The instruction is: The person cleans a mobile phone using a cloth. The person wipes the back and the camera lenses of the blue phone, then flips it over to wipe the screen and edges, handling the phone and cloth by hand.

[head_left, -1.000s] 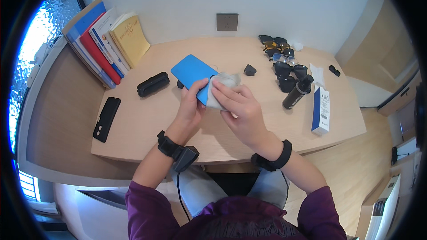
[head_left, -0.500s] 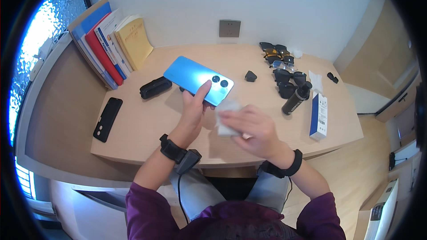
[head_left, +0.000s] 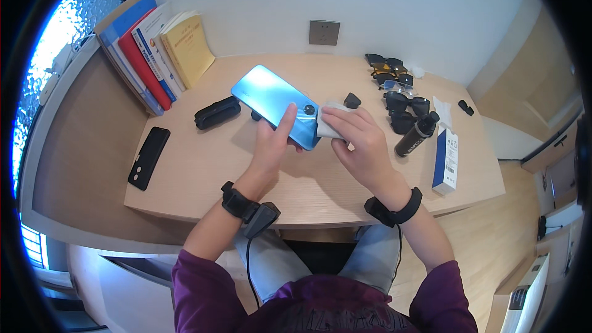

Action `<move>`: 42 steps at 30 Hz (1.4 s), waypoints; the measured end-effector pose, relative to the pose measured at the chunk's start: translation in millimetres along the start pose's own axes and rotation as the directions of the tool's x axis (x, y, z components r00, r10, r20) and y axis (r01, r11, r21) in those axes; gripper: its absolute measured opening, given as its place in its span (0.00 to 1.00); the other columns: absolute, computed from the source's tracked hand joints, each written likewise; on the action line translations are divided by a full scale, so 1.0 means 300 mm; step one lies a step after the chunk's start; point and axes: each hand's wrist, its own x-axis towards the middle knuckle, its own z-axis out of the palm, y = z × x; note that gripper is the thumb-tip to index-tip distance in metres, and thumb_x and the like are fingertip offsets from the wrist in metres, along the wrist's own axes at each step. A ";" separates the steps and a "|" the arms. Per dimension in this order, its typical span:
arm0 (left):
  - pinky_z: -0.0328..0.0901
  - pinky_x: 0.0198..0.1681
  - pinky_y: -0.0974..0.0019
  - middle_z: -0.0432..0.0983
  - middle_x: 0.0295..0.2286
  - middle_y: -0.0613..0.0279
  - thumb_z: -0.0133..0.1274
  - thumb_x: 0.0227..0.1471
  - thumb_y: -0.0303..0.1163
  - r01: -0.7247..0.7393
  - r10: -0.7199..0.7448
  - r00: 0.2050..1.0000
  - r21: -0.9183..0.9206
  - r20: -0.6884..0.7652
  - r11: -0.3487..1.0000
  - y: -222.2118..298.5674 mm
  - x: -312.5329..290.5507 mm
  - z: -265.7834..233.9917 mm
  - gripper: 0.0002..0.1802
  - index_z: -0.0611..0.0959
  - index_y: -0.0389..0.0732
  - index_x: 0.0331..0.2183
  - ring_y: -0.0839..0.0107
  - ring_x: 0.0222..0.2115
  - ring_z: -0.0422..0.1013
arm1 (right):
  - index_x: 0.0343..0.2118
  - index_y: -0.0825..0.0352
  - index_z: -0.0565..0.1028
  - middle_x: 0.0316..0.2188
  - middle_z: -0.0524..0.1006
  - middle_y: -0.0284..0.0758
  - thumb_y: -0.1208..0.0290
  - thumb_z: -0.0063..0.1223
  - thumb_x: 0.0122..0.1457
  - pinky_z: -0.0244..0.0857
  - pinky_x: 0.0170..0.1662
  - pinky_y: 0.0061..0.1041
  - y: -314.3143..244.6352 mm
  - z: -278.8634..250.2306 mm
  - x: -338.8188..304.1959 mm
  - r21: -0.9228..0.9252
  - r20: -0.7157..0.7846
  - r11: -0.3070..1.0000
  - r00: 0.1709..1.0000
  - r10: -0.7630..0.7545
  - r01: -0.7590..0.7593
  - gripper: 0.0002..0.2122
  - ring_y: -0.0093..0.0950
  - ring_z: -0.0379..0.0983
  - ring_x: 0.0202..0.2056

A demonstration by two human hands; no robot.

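Observation:
A light blue smartphone, back side up and tilted, is held above the desk in my left hand. My left thumb lies on its back just below the round camera lenses, with the other fingers underneath. In my right hand is a folded pale grey cloth, pinched between fingers and thumb. The cloth touches the phone's right end and hides part of the camera area. A black phone case lies at the desk's left side. Right of my right hand stands a dark spray bottle.
Several pairs of glasses lie in a column at the back right. A blue and white box is beside the bottle. Books lean at the back left, near a black glasses case. A small black object lies behind the cloth.
My right hand has moved up, bringing the cloth from below the phone onto its camera end. The phone has tilted slightly in my left hand.

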 end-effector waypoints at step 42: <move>0.73 0.47 0.61 0.79 0.42 0.53 0.46 0.64 0.35 0.156 -0.084 0.980 -0.434 0.180 0.887 -0.024 0.013 -0.068 0.20 0.74 0.31 0.52 0.63 0.41 0.78 | 0.38 0.64 0.79 0.41 0.82 0.32 0.87 0.60 0.41 0.70 0.40 0.31 -0.046 -0.049 -0.009 0.223 0.094 0.974 0.994 -0.054 0.031 0.18 0.35 0.72 0.36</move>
